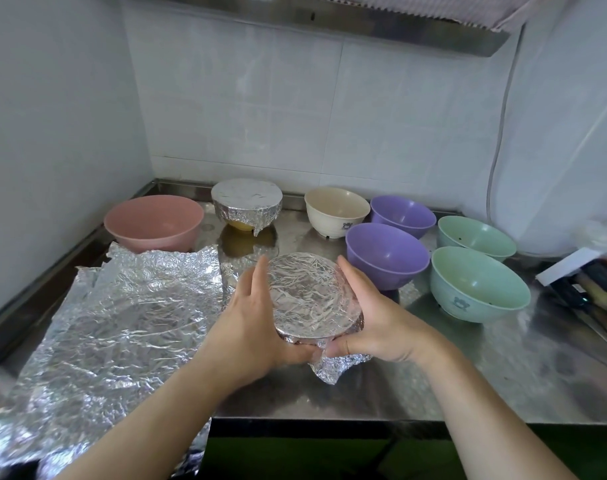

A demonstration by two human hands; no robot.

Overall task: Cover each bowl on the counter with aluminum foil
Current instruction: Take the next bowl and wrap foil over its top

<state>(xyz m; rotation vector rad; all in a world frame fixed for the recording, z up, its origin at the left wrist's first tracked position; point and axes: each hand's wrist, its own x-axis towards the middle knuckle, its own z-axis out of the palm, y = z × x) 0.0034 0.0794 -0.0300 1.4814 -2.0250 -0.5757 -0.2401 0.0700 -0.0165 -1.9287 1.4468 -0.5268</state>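
Note:
A foil-covered bowl [307, 299] sits near the middle of the steel counter [485, 375]. My left hand [251, 327] wraps its left side and my right hand [367, 317] wraps its right side, both thumbs pressing the crumpled foil at the near rim. A loose foil tail hangs toward me. A second foil-covered bowl [246, 204] stands at the back. Uncovered bowls: a pink bowl [154, 221], a cream bowl [336, 211], two purple bowls [386, 254] [404, 216] and two green bowls [478, 284] [475, 237].
A large crumpled foil sheet [122, 327] lies on the left of the counter and hangs over its front edge. Dark utensils and a white packet [582, 278] lie at the far right. Tiled walls close in the left and back; a cable runs down the right wall.

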